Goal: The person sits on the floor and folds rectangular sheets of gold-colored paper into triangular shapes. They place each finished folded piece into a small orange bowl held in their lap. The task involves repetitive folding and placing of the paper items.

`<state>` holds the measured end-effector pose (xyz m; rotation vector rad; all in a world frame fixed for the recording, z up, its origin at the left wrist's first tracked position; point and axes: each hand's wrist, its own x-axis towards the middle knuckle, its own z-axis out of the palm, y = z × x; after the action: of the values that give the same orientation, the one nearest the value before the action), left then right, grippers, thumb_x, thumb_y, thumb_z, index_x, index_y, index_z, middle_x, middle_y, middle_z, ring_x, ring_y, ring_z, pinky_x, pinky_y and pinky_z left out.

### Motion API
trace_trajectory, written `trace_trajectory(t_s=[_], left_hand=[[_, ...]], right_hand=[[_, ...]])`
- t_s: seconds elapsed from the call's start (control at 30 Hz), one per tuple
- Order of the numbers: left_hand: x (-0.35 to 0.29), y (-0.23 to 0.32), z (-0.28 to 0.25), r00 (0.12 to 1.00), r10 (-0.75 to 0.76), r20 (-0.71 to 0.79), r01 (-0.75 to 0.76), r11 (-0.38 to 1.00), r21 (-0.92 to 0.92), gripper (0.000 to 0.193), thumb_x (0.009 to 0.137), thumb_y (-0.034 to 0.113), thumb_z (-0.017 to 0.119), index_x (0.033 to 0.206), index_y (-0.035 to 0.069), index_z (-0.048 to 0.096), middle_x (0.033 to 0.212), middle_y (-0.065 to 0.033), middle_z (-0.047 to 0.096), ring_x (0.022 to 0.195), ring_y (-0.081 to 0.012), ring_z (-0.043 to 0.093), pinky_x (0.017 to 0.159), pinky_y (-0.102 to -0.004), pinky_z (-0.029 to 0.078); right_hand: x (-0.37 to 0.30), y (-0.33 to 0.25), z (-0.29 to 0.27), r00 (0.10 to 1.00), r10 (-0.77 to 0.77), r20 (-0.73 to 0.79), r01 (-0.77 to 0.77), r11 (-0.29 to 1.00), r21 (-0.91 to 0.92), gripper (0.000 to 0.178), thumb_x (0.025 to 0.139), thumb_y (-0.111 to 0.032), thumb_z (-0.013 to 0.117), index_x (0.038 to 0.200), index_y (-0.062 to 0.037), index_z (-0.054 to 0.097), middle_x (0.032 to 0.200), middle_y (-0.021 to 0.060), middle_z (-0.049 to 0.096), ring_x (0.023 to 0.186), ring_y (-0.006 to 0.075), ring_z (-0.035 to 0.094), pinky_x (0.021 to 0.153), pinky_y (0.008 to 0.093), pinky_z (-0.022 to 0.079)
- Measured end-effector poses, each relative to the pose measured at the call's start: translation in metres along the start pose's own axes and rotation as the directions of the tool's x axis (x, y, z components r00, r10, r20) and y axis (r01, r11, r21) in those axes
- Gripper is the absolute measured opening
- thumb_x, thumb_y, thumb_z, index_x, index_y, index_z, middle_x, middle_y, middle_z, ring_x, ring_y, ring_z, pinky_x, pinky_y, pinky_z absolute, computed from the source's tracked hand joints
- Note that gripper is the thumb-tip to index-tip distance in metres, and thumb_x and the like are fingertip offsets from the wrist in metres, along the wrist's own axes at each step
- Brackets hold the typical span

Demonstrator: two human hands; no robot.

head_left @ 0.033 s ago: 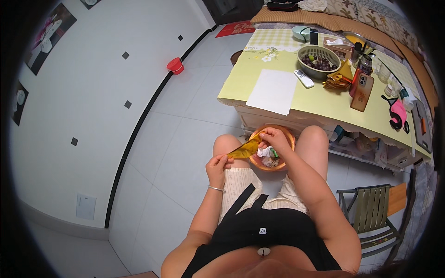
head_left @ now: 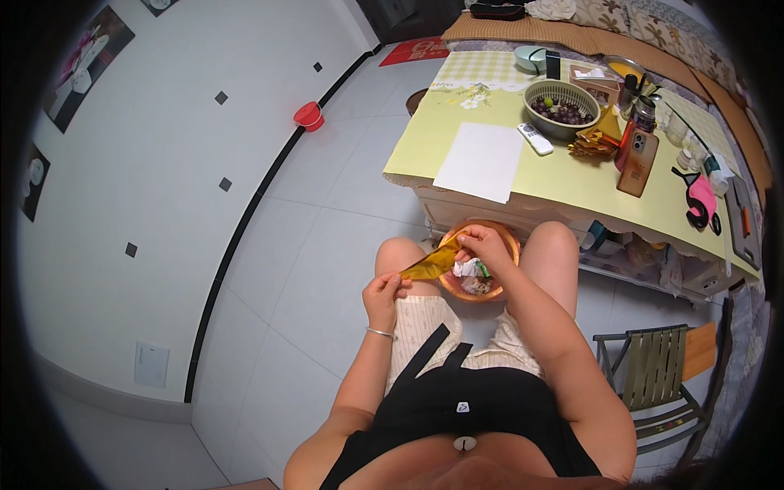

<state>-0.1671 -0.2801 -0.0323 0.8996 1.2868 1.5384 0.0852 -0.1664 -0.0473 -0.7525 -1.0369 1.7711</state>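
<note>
Between my two hands a thin, shiny gold foil sheet [head_left: 433, 262] is stretched out at a slant above my left knee and a waste bin. My left hand [head_left: 384, 294] pinches its lower left end between thumb and fingers. At the upper right end, my right hand [head_left: 482, 247] grips it the same way. Below it, between my knees, stands the round orange-brown bin [head_left: 510, 239] with crumpled white and green litter inside. The foil and my right hand cover part of its opening. Several folded gold foil pieces [head_left: 594, 144] lie bunched on the table.
The table [head_left: 408, 151] ahead holds a white paper sheet [head_left: 480, 161], a white remote [head_left: 535, 139], a basket of grapes [head_left: 562, 104], an upright phone [head_left: 637, 165] and a pink-and-black item [head_left: 700, 200]. A folding chair [head_left: 653, 367] stands at right. A red bucket [head_left: 309, 117] sits by the wall.
</note>
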Motion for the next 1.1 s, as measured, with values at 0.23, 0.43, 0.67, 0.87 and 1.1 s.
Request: trace_trajectory(t_s=[0.23,0.43,0.67,0.87,1.1], left_hand=[[-0.002,-0.002,0.001,1.0,0.021,-0.003,-0.021,1.0,0.001,0.011,0.096,0.007,0.066,0.099,-0.003,0.068,0.083,-0.0148,0.074,0.059,-0.0114,0.062,0.057,-0.0201,0.05],[-0.002,-0.001,0.001,0.999,0.033,0.003,-0.033,0.999,0.003,0.013,0.097,0.007,0.065,0.101,-0.004,0.069,0.082,-0.0143,0.073,0.06,-0.0117,0.062,0.057,-0.0202,0.051],[-0.003,0.002,0.0,0.999,0.029,0.016,-0.028,1.0,-0.011,0.012,0.095,0.004,0.066,0.101,-0.005,0.07,0.083,-0.0137,0.073,0.064,-0.0124,0.065,0.059,-0.0208,0.051],[-0.003,0.001,-0.002,0.997,0.021,0.075,-0.021,1.0,0.004,0.01,0.093,-0.002,0.064,0.102,-0.005,0.068,0.087,-0.0144,0.073,0.068,-0.0138,0.067,0.062,-0.0215,0.053],[-0.004,0.0,-0.001,0.995,0.051,0.085,-0.05,0.999,-0.01,0.012,0.093,-0.004,0.063,0.104,-0.005,0.068,0.087,-0.0144,0.073,0.07,-0.0146,0.067,0.063,-0.0217,0.054]], right_hand=[[-0.003,-0.003,0.0,1.0,-0.004,0.015,0.004,1.0,-0.002,0.011,0.099,-0.012,0.061,0.1,-0.0014,0.065,0.084,0.0039,0.069,0.067,0.0113,0.07,0.057,0.0195,0.055],[-0.001,-0.002,-0.002,0.999,-0.016,0.035,0.016,1.0,0.004,0.01,0.099,-0.01,0.06,0.1,-0.0014,0.065,0.085,0.0041,0.069,0.067,0.0111,0.07,0.057,0.0195,0.055],[-0.003,-0.002,0.001,1.0,0.001,0.02,0.0,1.0,-0.016,0.012,0.098,-0.009,0.059,0.104,-0.0012,0.066,0.085,0.0037,0.069,0.067,0.0102,0.069,0.057,0.0193,0.054],[-0.003,-0.003,0.0,0.999,0.001,0.054,0.003,0.998,-0.064,0.015,0.097,-0.007,0.059,0.108,-0.0008,0.068,0.085,0.0036,0.07,0.069,0.0095,0.069,0.06,0.0201,0.053],[0.0,0.007,-0.002,0.992,-0.112,0.055,0.122,0.969,-0.214,0.014,0.091,-0.001,0.064,0.101,-0.0027,0.073,0.084,0.0,0.068,0.07,0.0066,0.062,0.062,0.0207,0.05]])
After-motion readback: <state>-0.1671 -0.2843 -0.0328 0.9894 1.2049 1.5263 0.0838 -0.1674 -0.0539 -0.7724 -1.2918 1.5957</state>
